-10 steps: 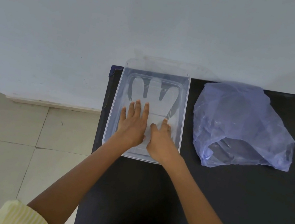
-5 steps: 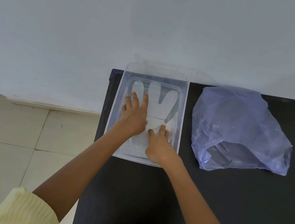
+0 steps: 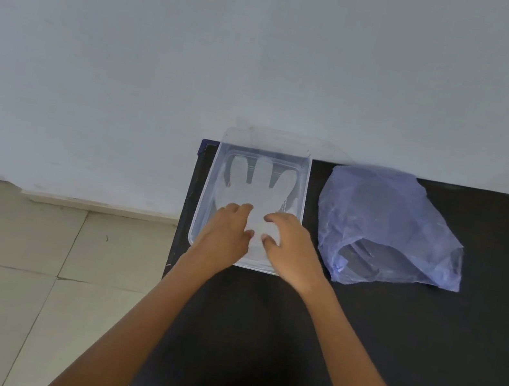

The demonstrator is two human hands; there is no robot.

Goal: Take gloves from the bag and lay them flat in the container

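While the thin plastic glove (image 3: 255,189) lies limp in the clear container (image 3: 202,204), left hand (image 3: 227,234) and right hand (image 3: 290,250) pinch its cuff, probably the best place to hold such light, slippery film.

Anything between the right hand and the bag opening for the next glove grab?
Nothing visible. The right hand sits at the clear container's near right corner; bare black tabletop lies between it and the blue plastic bag, whose opening faces the person.
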